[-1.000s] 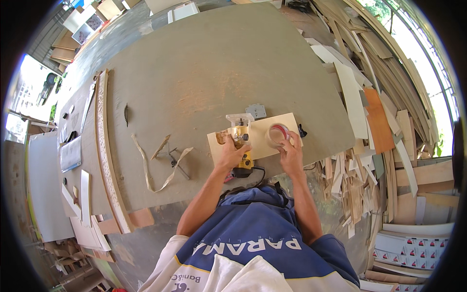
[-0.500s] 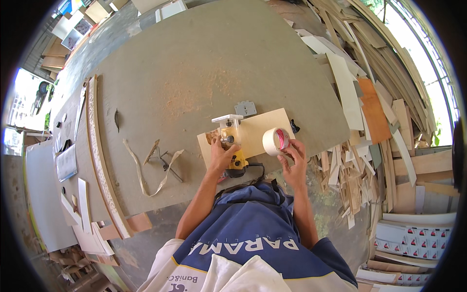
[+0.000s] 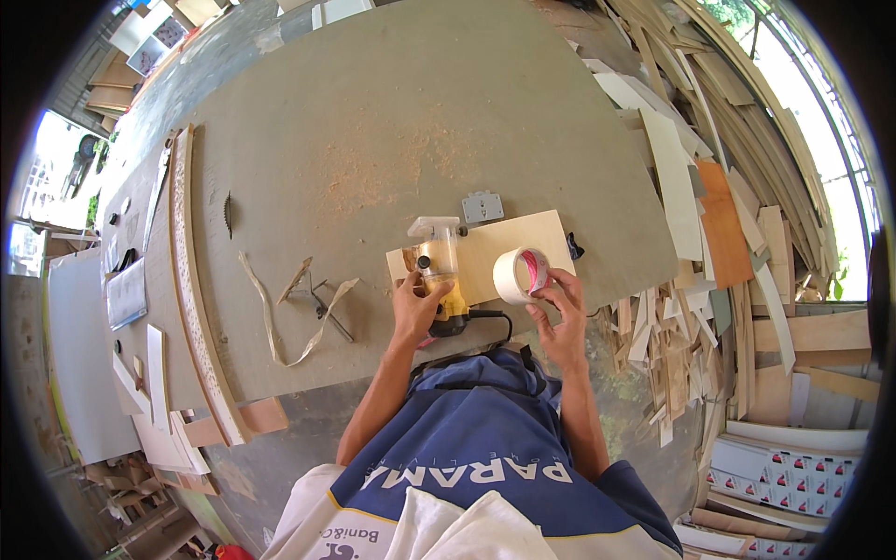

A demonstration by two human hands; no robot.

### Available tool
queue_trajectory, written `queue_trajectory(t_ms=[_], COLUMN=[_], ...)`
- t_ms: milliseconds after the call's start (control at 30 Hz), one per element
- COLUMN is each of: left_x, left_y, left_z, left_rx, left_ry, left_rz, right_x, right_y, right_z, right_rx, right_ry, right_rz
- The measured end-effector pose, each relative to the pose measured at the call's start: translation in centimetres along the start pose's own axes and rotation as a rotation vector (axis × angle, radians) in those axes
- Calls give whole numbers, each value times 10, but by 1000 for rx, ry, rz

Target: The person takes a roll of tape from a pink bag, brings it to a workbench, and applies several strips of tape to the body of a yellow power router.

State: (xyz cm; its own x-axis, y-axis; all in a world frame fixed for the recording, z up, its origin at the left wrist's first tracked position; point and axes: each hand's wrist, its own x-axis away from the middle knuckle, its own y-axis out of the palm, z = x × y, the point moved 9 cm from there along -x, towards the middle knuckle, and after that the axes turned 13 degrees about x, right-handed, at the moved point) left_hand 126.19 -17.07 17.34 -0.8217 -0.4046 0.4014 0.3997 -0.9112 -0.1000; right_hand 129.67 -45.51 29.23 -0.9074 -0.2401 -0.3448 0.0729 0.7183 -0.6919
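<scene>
A pale, curling strip (image 3: 265, 303) lies left of a light wooden board (image 3: 532, 231). At the board's left end, a person's left hand (image 3: 411, 305) curls thumb and fingers around a yellow power tool (image 3: 452, 301). A grey plate (image 3: 483, 207) rests just beyond the board; over the board's right half, the right hand (image 3: 563, 327) pinches a roll of pale tape (image 3: 507, 278).

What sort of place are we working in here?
Most likely a woodworking shop: the left hand grips a yellow router, sawdust lies scattered on the worktable, and wood offcuts are heaped at the right.
</scene>
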Motion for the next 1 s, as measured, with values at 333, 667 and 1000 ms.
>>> queue_trajectory(t_ms=[333, 667, 1000], left_x=[59, 111, 117], left_y=[5, 40, 45], left_z=[65, 150, 147], left_rx=[402, 4, 135], left_ry=[290, 673, 460], left_rz=[-115, -505, -633], right_x=[-8, -6, -16], right_y=[-2, 3, 21], right_z=[-44, -73, -56], right_rx=[-210, -385, -861], right_ry=[-12, 178, 758], right_rz=[-49, -166, -346])
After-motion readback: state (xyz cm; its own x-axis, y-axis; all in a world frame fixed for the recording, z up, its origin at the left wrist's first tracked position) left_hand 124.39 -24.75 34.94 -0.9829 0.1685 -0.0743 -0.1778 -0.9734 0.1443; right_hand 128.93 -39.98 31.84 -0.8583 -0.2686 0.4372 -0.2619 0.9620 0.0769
